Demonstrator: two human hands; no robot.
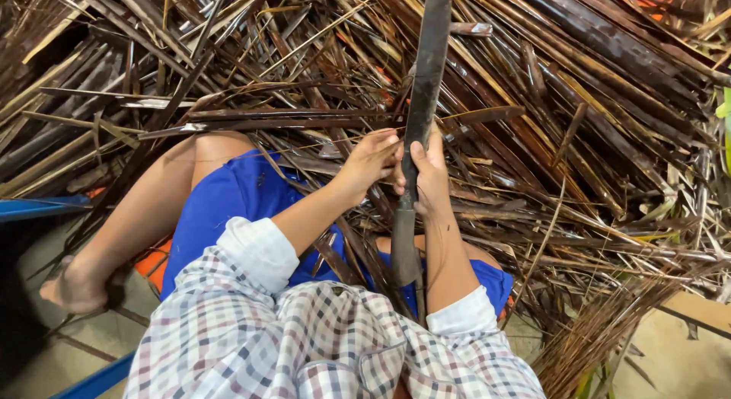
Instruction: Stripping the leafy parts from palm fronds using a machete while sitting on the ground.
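Here both hands meet at a long dark blade [421, 102]: the left hand [371, 161] pinches a thin leaf strip [304, 149] just left of it, the right hand [428, 170] clasps the blade. A heap of dry palm fronds [579, 117] crowds beyond the fingers, seemingly mostly unworked; little open room.

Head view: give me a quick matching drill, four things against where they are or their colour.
Things:
1. blade
2. left hand
3. shorts
4. shirt

Descriptions:
A. blue
B. checked, sleeves rolled up
C. long, dark, upright between both hands
D. left of the blade, fingers on a thin strip

Pairs: 1-C, 2-D, 3-A, 4-B
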